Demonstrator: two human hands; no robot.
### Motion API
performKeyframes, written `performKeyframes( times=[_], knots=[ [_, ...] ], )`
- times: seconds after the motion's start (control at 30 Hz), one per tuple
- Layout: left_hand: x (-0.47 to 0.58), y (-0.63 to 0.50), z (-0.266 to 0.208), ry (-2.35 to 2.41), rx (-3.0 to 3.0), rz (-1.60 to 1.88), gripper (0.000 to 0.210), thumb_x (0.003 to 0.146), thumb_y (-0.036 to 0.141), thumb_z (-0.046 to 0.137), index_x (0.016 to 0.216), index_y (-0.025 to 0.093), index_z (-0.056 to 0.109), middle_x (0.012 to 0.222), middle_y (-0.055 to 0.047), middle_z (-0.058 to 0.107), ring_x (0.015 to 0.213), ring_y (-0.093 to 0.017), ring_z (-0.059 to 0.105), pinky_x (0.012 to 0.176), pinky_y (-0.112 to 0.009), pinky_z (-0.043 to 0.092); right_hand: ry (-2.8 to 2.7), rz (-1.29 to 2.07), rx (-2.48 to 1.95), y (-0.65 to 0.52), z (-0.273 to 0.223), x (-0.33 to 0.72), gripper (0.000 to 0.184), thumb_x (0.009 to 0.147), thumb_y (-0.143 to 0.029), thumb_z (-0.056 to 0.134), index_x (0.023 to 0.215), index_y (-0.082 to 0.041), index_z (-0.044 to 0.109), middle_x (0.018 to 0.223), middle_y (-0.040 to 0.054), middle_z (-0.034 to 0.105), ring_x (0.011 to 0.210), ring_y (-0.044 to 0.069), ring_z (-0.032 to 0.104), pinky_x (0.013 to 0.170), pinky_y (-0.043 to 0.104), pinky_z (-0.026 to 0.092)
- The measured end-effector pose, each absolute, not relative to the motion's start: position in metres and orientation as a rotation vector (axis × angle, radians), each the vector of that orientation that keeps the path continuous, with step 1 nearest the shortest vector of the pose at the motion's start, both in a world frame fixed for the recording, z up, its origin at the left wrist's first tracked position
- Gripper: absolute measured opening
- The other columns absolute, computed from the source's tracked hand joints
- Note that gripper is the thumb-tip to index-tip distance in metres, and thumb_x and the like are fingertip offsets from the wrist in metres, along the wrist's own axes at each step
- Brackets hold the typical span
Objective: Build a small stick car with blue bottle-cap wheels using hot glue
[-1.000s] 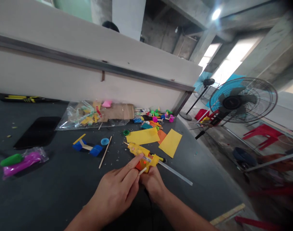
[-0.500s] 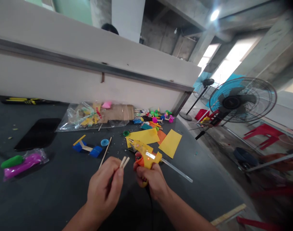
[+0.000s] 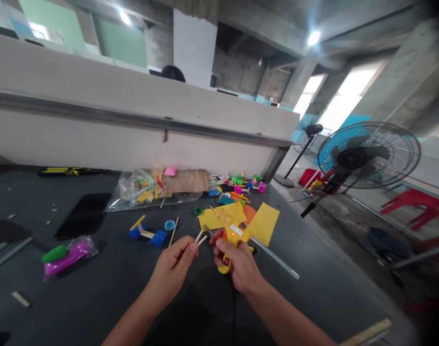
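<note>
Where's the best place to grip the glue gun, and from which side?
The glue gun is probably best taken by its handle, from the near right side, as the right hand holds it: the handle sticks out below the body, while the front end points away over a yellow sheet.

One head-worn camera is looking forward and down across a flat dark-grey tabletop (image 3: 79, 298). Flat white partition (image 3: 107, 85) is facing it at ten o'clock. Bare left hand (image 3: 174, 264), bare right hand (image 3: 239, 264) showing close, between five and seven; round, black, wire-caged fan (image 3: 352, 158) standing farther off at three.
</note>
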State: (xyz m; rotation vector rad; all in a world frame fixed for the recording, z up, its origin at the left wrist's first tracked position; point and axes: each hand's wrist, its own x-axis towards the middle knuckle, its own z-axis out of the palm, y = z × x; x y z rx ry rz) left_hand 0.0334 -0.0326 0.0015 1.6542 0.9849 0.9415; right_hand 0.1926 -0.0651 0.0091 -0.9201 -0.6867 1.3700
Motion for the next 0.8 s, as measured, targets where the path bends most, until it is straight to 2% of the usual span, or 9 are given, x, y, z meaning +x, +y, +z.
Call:
performKeyframes(
  times=[0.13,0.3,0.6,0.8],
  knots=[
    [0.03,-0.032,0.009,0.979,1.82,0.966,0.033,0.089,0.039,0.04,0.063,0.019,0.045,0.059,0.005,0.038,0.054,-0.009,0.037,0.05,-0.02,0.031,-0.725,1.299,-0.998,-0.058,0.02,0.175,0.028,0.062,-0.027,0.076,0.083,-0.015,0.062,0.06,-0.0024,0.057,0.05,0.008,0.048,0.045,0.019,0.039],
    [0.027,-0.027,0.009,1.035,1.936,0.957,0.028,0.087,0.035,0.042,0.064,0.019,0.046,0.058,0.005,0.038,0.055,-0.01,0.038,0.051,-0.021,0.03,-0.673,1.259,-1.014,-0.052,0.017,0.159,0.023,0.061,-0.024,0.074,0.077,-0.013,0.061,0.056,-0.0029,0.056,0.048,0.008,0.048,0.044,0.019,0.039],
    [0.027,-0.027,0.009,0.999,1.969,0.896,0.029,0.086,0.032,0.04,0.06,0.019,0.042,0.056,0.005,0.036,0.052,-0.01,0.036,0.05,-0.021,0.028,-0.652,1.21,-0.97,-0.059,0.007,0.159,0.03,0.063,-0.025,0.075,0.085,-0.015,0.059,0.06,-0.0034,0.058,0.05,0.009,0.05,0.046,0.02,0.042],
    [0.028,-0.028,0.016,0.953,2.044,0.767,0.03,0.087,0.029,0.038,0.06,0.018,0.046,0.058,0.004,0.041,0.055,-0.01,0.038,0.051,-0.02,0.03,-0.627,1.241,-0.963,-0.061,0.005,0.166,0.034,0.062,-0.023,0.076,0.089,-0.016,0.057,0.07,-0.0012,0.063,0.056,0.011,0.057,0.049,0.021,0.047]
  ],
)
